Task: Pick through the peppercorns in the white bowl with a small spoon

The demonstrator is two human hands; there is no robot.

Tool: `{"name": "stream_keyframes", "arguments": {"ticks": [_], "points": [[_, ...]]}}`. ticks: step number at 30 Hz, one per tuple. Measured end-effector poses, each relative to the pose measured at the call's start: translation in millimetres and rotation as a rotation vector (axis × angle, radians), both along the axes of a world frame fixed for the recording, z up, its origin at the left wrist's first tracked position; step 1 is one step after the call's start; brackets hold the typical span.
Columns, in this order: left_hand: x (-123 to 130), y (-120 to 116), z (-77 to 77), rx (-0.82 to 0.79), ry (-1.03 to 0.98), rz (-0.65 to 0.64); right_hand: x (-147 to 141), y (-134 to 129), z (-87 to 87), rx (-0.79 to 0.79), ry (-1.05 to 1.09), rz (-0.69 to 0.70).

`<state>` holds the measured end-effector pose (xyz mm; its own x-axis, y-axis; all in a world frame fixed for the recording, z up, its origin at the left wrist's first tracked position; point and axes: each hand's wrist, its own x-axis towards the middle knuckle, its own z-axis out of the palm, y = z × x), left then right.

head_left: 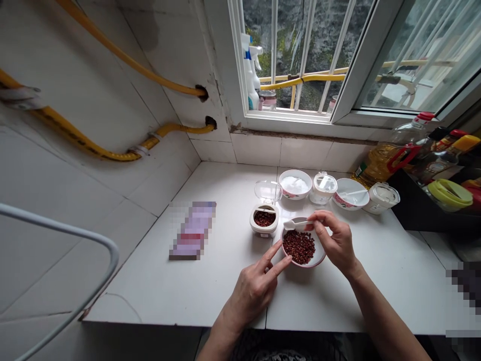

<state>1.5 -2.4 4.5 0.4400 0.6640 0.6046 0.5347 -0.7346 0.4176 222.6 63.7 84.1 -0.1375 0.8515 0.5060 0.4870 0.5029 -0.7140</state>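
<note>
A white bowl (319, 250) with a pink rim holds dark red peppercorns (299, 247); it stands on the white counter before me. Two outstretched, parted fingers of my left hand (257, 283) touch its left rim, and nothing is gripped in that hand. Pinched in my right hand (333, 238) is a small white plastic spoon (293, 225), held level over the bowl's far side. I cannot make out whether anything lies in the spoon. Just left of the bowl sits a white seasoning jar (263, 229), its clear lid (268, 190) raised, with more peppercorns inside.
Behind stand a bowl of white granules (295, 185), a lidded jar (323, 188), a bowl with a white spoon (350, 194) and another jar (382, 198). An oil bottle (379, 158) and sauce bottles are at right. A blurred purple item (193, 230) lies left.
</note>
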Motion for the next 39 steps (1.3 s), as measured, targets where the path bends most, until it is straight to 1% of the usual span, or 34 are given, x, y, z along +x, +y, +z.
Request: {"name": "stream_keyframes", "arguments": {"ticks": [2, 4, 8, 10, 15, 22, 25, 33, 39], "points": [[0, 0, 0.2, 0.001, 0.0, 0.0, 7, 1, -3.1, -0.04, -0.035, 0.008], [0, -1, 0.4, -0.001, 0.002, 0.005, 10, 3, -7.9, -0.041, -0.115, 0.046], [0, -1, -0.1, 0.001, 0.001, 0.017, 5, 5, -16.7, -0.041, -0.241, 0.144], [-1, -1, -0.6, 0.0, 0.003, 0.013, 3, 5, -18.7, -0.073, -0.245, 0.131], [-1, -1, -1.5, -0.013, 0.007, 0.012, 5, 5, -16.0, -0.207, -0.152, 0.065], [-1, -1, -2.8, -0.023, 0.005, 0.004, 7, 5, -8.1, -0.422, 0.137, 0.06], [-1, -1, -4.0, -0.019, -0.003, 0.008, 6, 5, -8.1, -0.485, 0.207, 0.069], [-1, 0, -2.5, -0.012, 0.006, 0.008, 7, 7, -10.4, -0.56, 0.285, 0.076], [-1, -1, -3.2, -0.004, 0.014, 0.007, 8, 10, -9.6, -0.558, 0.328, 0.077]]}}
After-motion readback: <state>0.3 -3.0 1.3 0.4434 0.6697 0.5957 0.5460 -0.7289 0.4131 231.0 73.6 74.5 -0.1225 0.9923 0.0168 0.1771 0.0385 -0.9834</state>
